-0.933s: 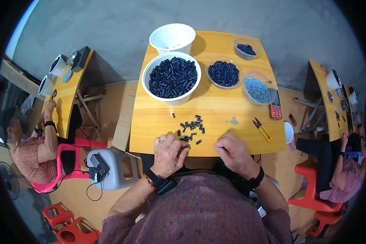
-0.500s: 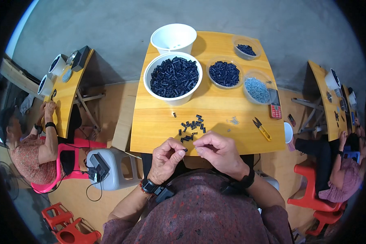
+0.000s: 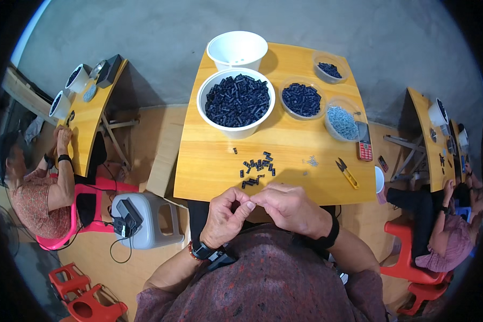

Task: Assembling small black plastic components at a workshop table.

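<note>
My left hand (image 3: 225, 217) and my right hand (image 3: 295, 209) meet at the table's front edge, fingertips pressed together. The left thumb and forefinger pinch a small black plastic part, now hidden between the fingers. The right thumb and forefinger are closed against it; what they hold is too small to make out. Just beyond the hands lies a loose scatter of black plastic parts (image 3: 266, 162). To its right are a few tiny silvery pins (image 3: 312, 161). A white bucket (image 3: 239, 132) heaped with black parts (image 3: 237, 99) stands behind the scatter.
Another white bucket (image 3: 212, 53) stands at the back. Clear tubs hold black parts (image 3: 301, 100) (image 3: 330, 70) and silvery pins (image 3: 342, 122). A red phone (image 3: 365, 145) and yellow-handled thread snips (image 3: 350, 177) lie at the right. People work at side tables; a grey stool (image 3: 145, 225) stands left.
My right hand has moved left, its fingertips now against the left ones. The black part that showed at my left fingertips is now covered. The view has shifted slightly.
</note>
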Demonstrator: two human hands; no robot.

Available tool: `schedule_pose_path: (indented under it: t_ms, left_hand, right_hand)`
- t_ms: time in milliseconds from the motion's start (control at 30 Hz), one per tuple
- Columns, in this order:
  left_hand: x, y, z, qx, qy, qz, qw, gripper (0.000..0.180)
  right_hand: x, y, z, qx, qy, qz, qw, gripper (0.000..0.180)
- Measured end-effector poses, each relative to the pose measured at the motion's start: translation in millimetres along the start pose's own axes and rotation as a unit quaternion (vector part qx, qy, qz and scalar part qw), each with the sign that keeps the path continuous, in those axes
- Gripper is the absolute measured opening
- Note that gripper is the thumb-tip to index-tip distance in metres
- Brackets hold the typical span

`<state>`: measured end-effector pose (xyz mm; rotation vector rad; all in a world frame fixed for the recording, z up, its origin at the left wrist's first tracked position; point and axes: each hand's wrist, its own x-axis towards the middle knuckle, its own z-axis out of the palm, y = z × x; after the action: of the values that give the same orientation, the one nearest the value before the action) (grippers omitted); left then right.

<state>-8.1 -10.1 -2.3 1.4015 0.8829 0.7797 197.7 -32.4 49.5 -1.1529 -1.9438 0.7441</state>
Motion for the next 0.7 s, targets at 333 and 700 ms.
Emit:
schedule_pose_path:
  t_ms: [333, 700]
  left_hand:
    - [3, -2, 4, -0.161, 0.019, -0.042, 0.986, 0.022]
    - [2, -7, 2, -0.13, 0.08, -0.028, 0.988, 0.019]
  right_hand:
    - [-3, 9, 15, 0.196, 0.039, 0.189, 0.961, 0.008]
    - [13, 3, 27, 0.038, 0.057, -0.003, 0.998, 0.006]
